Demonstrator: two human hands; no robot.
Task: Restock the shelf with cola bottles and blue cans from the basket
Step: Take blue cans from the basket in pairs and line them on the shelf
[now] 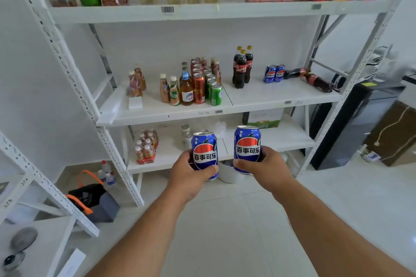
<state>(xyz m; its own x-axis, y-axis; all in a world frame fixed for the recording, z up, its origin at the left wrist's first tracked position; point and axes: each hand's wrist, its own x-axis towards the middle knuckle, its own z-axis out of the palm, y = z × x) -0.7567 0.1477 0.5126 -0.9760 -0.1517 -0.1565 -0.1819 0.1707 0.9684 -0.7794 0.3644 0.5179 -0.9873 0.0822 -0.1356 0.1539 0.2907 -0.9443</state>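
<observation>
At center frame, the left hand and right hand each grip an upright blue can. Above, on the middle shelf, three cola bottles stand upright; two more bottles apparently lie toppled at right.

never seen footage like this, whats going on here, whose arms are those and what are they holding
One picture, from a camera worn on a person's head, looking forward and down. No machine: the arms are the wearer's own. The left hand holds a blue can; the right hand holds another blue can, both upright. Ahead stands a white shelf. Its middle level carries two more blue cans, three upright cola bottles, two cola bottles lying down, and other drinks. A basket sits on the floor, lower left.
</observation>
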